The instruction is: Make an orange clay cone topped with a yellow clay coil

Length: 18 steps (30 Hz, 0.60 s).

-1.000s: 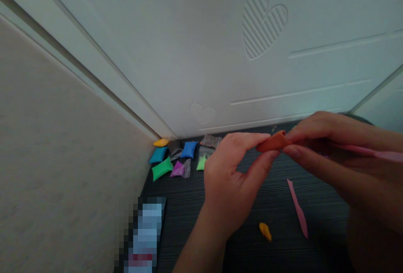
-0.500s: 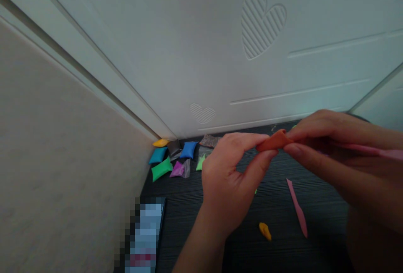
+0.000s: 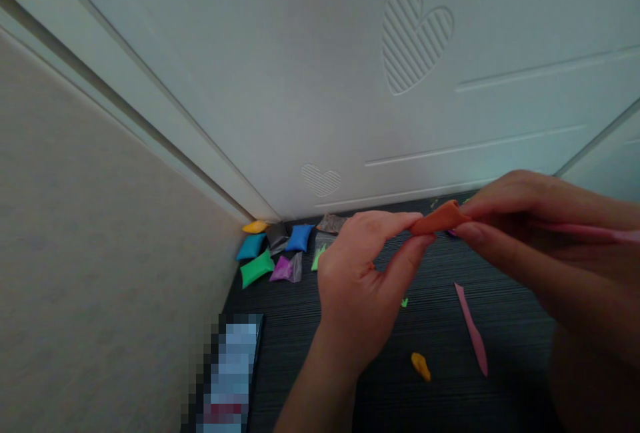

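Between both hands, above the dark table, is a piece of orange modelling clay (image 3: pixel 438 218) pinched into a thin, pointed shape. My left hand (image 3: pixel 357 280) grips its left end between thumb and forefinger. The fingertips of my right hand (image 3: pixel 530 233) pinch its right end. A pink modelling tool (image 3: pixel 575 228) is also tucked in my right hand, its handle running out to the right. Below the hands lie a second pink tool (image 3: pixel 471 330) with a flat blade, a yellow lump of clay (image 3: pixel 421 366) and a small green bit (image 3: pixel 405 302).
Several clay packets, including a blue one (image 3: pixel 300 238), a green one (image 3: pixel 257 269) and a purple one (image 3: pixel 286 268), lie at the table's back left. A blurred-out screen device (image 3: pixel 230 373) is at the left edge. A white panel (image 3: pixel 340 86) with heart reliefs rises behind.
The right end of the orange clay has tipped slightly upward. Both hands have shifted only a little, and the green bit shows more fully.
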Each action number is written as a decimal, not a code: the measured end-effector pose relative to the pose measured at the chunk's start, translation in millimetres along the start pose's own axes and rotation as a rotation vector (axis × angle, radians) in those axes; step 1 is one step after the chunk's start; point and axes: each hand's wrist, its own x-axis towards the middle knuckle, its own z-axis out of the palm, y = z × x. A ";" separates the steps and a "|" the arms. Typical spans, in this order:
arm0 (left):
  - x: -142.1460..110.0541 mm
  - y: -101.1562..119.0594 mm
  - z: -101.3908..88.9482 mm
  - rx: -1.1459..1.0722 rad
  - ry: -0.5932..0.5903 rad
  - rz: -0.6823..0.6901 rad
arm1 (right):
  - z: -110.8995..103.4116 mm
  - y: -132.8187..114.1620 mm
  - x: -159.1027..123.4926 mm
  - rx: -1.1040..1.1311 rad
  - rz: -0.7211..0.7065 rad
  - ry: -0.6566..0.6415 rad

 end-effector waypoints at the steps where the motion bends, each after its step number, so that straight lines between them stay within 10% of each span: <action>1: 0.0 0.2 -0.1 -0.003 -0.005 -0.007 | 0.0 -0.1 0.0 0.004 0.003 0.006; 10: -1.2 -1.9 4.6 -0.530 -0.082 -0.424 | 2.3 3.3 -4.2 0.037 0.104 0.070; 18: 0.9 -0.5 5.7 -0.559 -0.163 -0.456 | 2.4 5.6 0.0 0.059 0.106 0.012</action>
